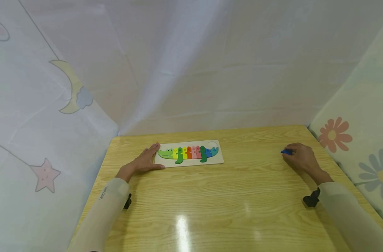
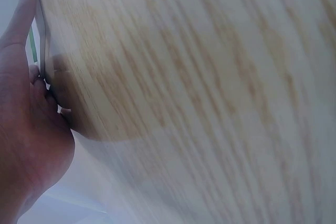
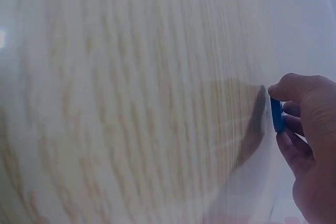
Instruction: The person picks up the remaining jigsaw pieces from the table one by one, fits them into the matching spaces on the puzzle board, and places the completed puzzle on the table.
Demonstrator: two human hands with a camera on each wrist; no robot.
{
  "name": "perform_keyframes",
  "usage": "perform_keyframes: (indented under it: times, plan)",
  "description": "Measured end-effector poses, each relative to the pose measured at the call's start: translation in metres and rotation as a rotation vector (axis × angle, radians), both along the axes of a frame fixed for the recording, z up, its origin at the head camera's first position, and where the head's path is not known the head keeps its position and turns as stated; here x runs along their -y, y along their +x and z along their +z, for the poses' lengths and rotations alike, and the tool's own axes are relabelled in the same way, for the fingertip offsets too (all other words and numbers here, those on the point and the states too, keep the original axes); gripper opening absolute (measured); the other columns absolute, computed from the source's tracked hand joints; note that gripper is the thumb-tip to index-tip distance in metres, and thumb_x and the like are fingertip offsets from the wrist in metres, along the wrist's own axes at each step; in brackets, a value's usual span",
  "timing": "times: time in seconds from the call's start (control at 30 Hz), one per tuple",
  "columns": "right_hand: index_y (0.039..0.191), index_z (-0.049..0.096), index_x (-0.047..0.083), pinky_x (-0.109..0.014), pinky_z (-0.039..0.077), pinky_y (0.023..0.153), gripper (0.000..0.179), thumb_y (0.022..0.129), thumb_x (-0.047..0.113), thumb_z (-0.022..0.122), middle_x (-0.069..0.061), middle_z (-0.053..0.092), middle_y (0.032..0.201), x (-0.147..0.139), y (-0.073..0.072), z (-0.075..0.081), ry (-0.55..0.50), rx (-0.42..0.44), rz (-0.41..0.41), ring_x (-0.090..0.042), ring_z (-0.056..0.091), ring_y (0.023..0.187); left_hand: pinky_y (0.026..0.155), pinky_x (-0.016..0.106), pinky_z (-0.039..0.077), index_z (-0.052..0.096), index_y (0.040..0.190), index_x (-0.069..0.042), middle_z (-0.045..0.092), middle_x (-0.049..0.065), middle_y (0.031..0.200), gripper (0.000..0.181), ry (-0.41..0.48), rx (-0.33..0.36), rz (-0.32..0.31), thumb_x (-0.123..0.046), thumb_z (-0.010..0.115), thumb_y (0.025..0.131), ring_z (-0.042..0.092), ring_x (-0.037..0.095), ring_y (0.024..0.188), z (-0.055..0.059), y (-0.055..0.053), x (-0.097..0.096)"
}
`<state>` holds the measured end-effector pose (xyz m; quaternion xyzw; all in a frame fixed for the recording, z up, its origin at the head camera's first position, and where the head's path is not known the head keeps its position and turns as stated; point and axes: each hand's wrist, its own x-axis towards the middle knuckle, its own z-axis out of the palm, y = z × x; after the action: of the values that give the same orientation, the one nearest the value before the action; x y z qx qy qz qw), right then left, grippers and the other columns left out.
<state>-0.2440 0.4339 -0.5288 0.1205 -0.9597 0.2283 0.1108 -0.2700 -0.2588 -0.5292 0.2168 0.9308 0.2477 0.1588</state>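
A pale wooden puzzle board [image 1: 217,159] with a colourful crocodile [image 1: 195,153] lies toward the back of the table. At its tail end a curved outline shows bare wood. My left hand [image 1: 145,159] spans the board's left end, fingers straight at the upper corner and thumb along the lower edge. In the left wrist view the thumb [image 2: 20,17] lies against the board's side. Far to the right, my right hand [image 1: 300,158] pinches a small blue puzzle piece [image 1: 287,152] between thumb and fingertips, close over the table. The right wrist view shows this piece [image 3: 276,115] edge-on.
The wood-grain table [image 1: 204,196] runs up to a pale cloth backdrop [image 1: 210,98] behind. Patterned cloth walls [image 1: 364,140] stand at both sides, the right one close to my right hand. Black wrist devices [image 1: 312,198] sit below both sleeves.
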Motion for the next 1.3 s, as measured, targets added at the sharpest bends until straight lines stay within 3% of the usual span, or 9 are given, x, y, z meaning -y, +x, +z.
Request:
perform_keyframes:
  times: [0.27,0.73,0.97,1.3]
  plan:
    - [0.123,0.072,-0.014,-0.072,0.054,0.086,0.041,0.095,0.015,0.077,-0.037,0.064,0.13,0.008,-0.001,0.006,-0.026,0.018,0.021,-0.058,0.063,0.111,0.131,0.061,0.002,0.01,0.168,0.003,0.003,0.021,0.177,0.116,0.017,-0.003,0.001,-0.053,0.079,0.093,0.003,0.038,0.164,0.003,0.001,-0.001]
    - [0.115,0.076,-0.011,-0.067,0.057,0.082,0.039,0.084,0.009,0.089,-0.034,0.07,0.12,0.022,-0.013,0.012,0.055,-0.091,0.123,-0.051,0.069,0.099,0.132,0.059,0.002,0.009,0.169,0.002,0.002,0.019,0.178,0.118,0.008,0.004,0.0,-0.054,0.079,0.092,0.002,0.036,0.165,0.002,0.0,0.0]
    - [0.115,0.077,-0.01,-0.064,0.059,0.08,0.039,0.084,0.009,0.089,-0.032,0.071,0.121,0.033,-0.015,0.018,0.032,-0.086,0.153,-0.049,0.071,0.099,0.131,0.059,0.001,0.009,0.169,0.002,0.003,0.019,0.178,0.118,0.01,0.006,0.0,-0.054,0.079,0.092,0.002,0.037,0.164,0.002,0.0,0.0]
    - [0.112,0.077,-0.011,-0.063,0.059,0.08,0.042,0.077,0.005,0.093,-0.029,0.073,0.115,0.048,-0.023,0.024,0.1,-0.158,0.259,-0.048,0.071,0.1,0.131,0.059,0.001,0.008,0.169,0.002,0.002,0.019,0.177,0.118,0.013,0.012,0.001,-0.053,0.079,0.092,0.001,0.037,0.164,0.004,0.001,-0.001]
